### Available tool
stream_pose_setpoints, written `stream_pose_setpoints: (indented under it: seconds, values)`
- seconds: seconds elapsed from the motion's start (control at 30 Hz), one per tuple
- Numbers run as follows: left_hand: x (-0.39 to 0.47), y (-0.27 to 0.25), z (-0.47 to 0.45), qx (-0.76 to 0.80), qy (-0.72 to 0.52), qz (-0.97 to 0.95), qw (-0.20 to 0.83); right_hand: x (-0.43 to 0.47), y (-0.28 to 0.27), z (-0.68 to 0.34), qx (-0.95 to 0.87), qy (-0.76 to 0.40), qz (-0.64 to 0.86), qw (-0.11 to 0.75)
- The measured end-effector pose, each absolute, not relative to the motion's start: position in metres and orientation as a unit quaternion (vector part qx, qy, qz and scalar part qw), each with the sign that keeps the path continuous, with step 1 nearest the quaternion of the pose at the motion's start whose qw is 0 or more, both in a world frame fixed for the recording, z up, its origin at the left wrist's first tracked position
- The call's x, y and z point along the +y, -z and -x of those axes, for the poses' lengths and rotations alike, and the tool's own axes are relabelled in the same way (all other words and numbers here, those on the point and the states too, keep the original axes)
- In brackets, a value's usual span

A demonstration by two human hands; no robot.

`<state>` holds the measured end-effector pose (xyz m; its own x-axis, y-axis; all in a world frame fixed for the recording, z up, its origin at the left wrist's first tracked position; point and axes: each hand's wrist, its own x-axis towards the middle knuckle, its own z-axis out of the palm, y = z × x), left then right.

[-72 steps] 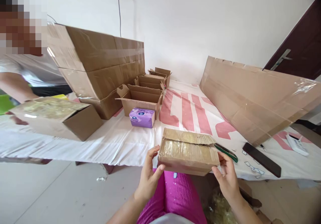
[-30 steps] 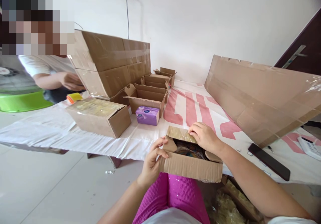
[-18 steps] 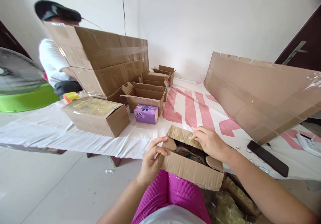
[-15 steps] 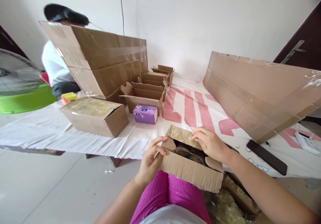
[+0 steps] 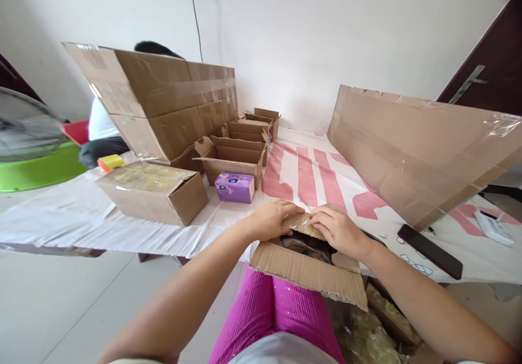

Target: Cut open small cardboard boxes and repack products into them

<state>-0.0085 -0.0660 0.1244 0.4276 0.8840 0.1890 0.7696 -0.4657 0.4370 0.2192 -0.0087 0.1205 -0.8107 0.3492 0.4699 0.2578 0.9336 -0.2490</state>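
A small cardboard box [image 5: 310, 270] is tilted above my lap at the table's near edge, its front flap folded out toward me. Dark contents with some colour lie inside; I cannot make out what they are. My left hand [image 5: 272, 218] grips the left part of the far flap [image 5: 302, 224], which carries yellowish tape. On the same flap, farther right, my right hand [image 5: 337, 230] pinches the edge with bent fingers. Both hands partly cover the flap.
A taped box [image 5: 153, 193], a purple tissue pack [image 5: 234, 187] and open boxes [image 5: 236, 155] stand left. Tall cardboard panels [image 5: 411, 152] rise right, near a phone [image 5: 430, 251]. A person [image 5: 101, 122] sits behind stacked cartons [image 5: 163, 92]. Used packaging [image 5: 367, 331] lies below the table.
My left hand has moved from the box's left side to its far flap. The front flap has swung outward toward me. My right hand keeps its hold. The person behind the cartons has ducked lower.
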Motion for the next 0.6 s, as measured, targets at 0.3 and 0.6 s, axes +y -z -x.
stream_pose_setpoints:
  seconds: [0.3,0.6]
  values:
    - [-0.064,-0.115,0.011,0.506,-0.229,-0.819,0.146,-0.003,-0.138,-0.246,-0.965,-0.142,0.101,0.196]
    - [-0.061,-0.111,0.015,0.505,-0.241,-0.815,0.148,0.007,-0.134,-0.323,-0.919,-0.142,0.266,0.254]
